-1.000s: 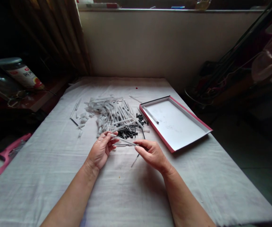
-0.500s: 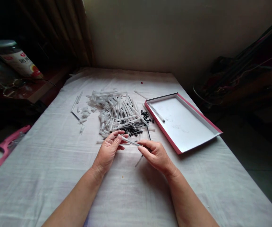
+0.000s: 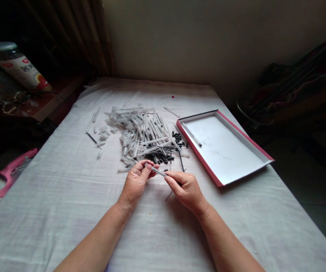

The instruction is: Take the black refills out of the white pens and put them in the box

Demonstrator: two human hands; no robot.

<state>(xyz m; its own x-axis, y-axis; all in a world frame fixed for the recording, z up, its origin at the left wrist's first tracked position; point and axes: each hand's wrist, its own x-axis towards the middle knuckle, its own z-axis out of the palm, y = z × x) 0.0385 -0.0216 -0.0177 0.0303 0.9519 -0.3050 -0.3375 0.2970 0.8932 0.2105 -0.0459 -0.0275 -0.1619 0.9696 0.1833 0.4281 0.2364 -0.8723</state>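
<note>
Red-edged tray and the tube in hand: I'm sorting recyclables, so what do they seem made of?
Red-edged tray: probably cardboard, matte white inside, judging by its thin, straight walls. Tube: likely plastic, since it looks pale, cloudy and perhaps translucent; its gloss is hard to tell.

Pen tube (image 3: pixel 158 172): we lose its ends behind the left hand (image 3: pixel 136 182) and right hand (image 3: pixel 187 190).
Far red speck (image 3: pixel 172 97): too small for us to identify.
Tabletop (image 3: pixel 66 196): its near side runs out of our view.
</note>
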